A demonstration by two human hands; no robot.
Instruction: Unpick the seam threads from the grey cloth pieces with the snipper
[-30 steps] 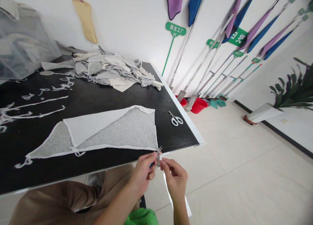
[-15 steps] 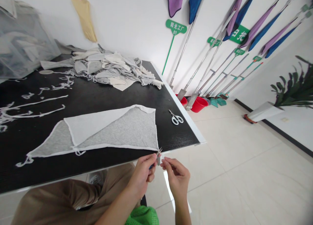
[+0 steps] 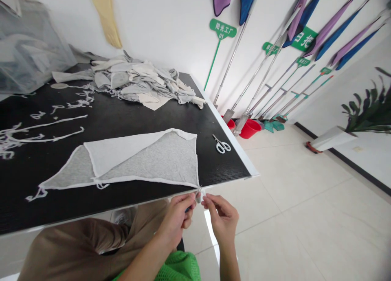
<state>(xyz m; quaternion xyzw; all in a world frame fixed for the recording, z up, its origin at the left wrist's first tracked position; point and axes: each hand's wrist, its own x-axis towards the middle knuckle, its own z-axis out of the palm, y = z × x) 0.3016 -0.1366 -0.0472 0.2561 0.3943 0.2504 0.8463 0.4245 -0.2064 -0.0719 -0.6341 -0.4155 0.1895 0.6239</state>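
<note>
1. The grey cloth [image 3: 161,161] lies flat near the front of the counter [image 3: 171,120], its right lower corner at the edge; it looks light, soft and limp, likely to wrinkle or slide if tugged.
2. The left hand [image 3: 181,211] grips small snips [image 3: 198,193], blade tips at that corner; the right hand [image 3: 223,216] pinches what seems a pale strand [image 3: 204,194], partly hidden by fingers.
3. The white hem should give the firmest hold; loose threads would probably fray.
4. The front edge runs just above both hands, with open floor [image 3: 275,216] rightward. Scissors [image 3: 219,142] sit near the side edge; a fabric pile [image 3: 143,83] bounds the back.
</note>
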